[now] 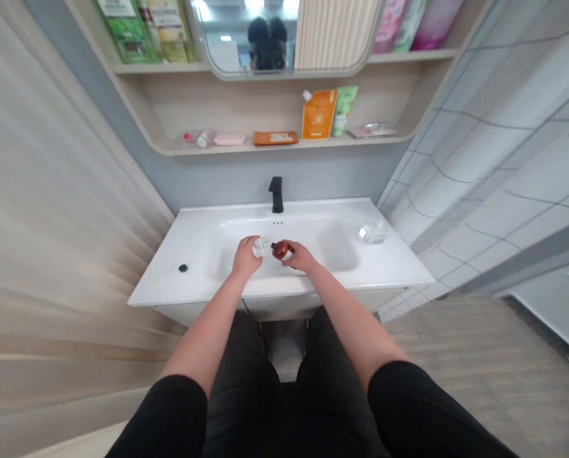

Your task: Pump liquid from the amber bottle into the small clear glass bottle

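Over the white sink basin (308, 232), my left hand (244, 257) is closed around a small clear container (261, 246); whether it is a bottle or a cup I cannot make out. My right hand (300, 257) grips a brown bottle (280, 250) with a pale label, tilted so that its black neck (273, 246) points left at the clear container. Bottle neck and container are very close; whether they touch does not show. A small round black piece (183, 268), like a cap, lies on the counter to the left.
A black faucet (277, 194) stands behind the basin. On the right counter lies a clear plastic object (372, 234). Above, a shelf (246, 147) carries an orange pouch (319, 115), a green tube (344, 111) and a pink case (230, 139), under a mirror (251, 38).
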Motion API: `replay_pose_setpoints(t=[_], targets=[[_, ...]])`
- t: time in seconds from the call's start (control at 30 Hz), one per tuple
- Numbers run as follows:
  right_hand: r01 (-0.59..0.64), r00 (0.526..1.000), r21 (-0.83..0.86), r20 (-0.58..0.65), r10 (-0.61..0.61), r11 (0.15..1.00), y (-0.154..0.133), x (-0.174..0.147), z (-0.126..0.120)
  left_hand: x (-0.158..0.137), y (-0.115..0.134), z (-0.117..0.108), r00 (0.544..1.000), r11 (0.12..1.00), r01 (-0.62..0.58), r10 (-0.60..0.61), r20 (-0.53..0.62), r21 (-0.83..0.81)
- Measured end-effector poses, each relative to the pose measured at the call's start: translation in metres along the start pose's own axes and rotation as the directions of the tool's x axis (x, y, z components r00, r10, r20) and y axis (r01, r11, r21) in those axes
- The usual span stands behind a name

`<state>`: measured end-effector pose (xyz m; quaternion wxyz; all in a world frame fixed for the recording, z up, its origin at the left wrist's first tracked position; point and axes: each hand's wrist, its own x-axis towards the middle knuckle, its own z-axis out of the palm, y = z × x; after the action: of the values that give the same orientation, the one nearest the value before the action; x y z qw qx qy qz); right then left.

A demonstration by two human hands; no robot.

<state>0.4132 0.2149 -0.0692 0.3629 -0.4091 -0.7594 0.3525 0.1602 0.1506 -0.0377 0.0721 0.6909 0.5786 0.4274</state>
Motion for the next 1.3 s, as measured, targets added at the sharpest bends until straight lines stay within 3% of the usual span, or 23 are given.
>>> replay_pose_setpoints(t=[0.4, 1.3], targets=[[-0.013, 0.999, 0.022, 0.032, 0.012, 1.0, -0.0079, -0.0009, -0.003, -0.0023, 0.004, -0.0008, 0.998, 0.996, -0.055, 0.054, 0.019, 0.071], [-0.017, 0.999, 0.049, 0.052, 0.014, 0.999, -0.0055, -0.0009, -0.0027, -0.0022, 0.0102, -0.0052, 0.997, 0.996, -0.076, 0.075, 0.018, 0.046]])
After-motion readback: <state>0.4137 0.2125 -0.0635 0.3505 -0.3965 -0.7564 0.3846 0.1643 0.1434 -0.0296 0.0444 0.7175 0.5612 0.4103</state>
